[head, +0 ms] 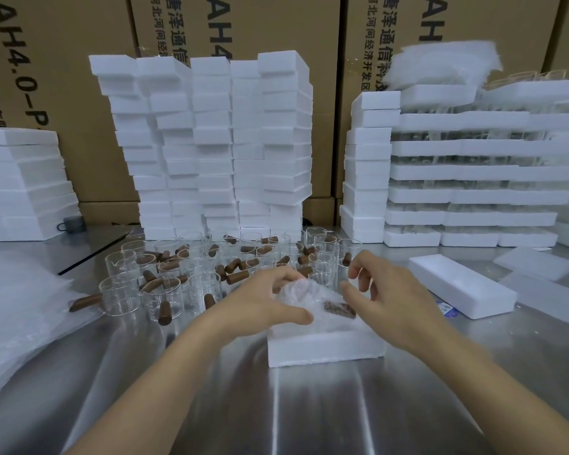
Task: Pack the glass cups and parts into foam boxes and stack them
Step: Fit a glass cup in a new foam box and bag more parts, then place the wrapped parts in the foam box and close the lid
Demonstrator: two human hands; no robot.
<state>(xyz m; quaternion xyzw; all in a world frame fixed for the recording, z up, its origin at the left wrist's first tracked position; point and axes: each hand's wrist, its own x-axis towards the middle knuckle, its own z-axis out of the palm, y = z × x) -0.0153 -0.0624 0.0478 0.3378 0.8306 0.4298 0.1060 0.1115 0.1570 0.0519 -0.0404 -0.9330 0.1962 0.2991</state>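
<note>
- One open white foam box [326,351] sits on the shiny steel bench [309,415], long axis running left to right; both hands hover over it.
- One bubble-wrapped glass bundle [304,298], a brown part showing through, rests at the box's top opening, directly between the hands.
- Left hand [263,302] pinches the wrap's left edge; right hand [385,298] is spread, fingers curled just beside the wrap, equally near.
- Roughly twenty-plus clear glass cups [160,295] and many brown wooden handles [237,276] lie behind the box; exact counts unclear.
- One white foam lid [462,285] lies right of the box.
</note>
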